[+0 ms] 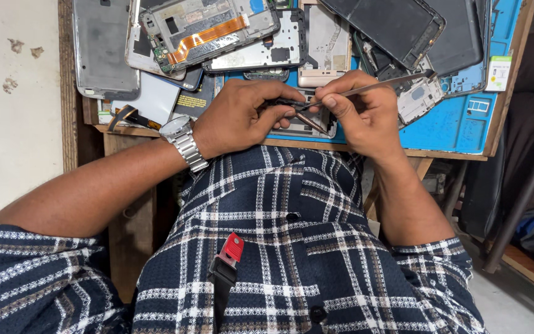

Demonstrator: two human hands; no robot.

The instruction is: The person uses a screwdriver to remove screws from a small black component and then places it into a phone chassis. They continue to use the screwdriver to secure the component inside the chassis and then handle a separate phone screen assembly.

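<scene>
Left hand (236, 117) pinches a small dark slim phone part (287, 104) at the blue work mat's (452, 124) 6 o'clock edge. Right hand (356, 111) grips thin metal tweezers (378, 85), tips meeting the part. Judgement: brace wrists, keep tips shallow, apply light pressure.

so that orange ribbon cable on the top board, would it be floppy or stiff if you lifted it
Probably floppy: the orange ribbon cable looks thin and flat, lying flush on the board. Likely very light and easy to crease or tear. Whether its ends are fastened can't be told.
</scene>
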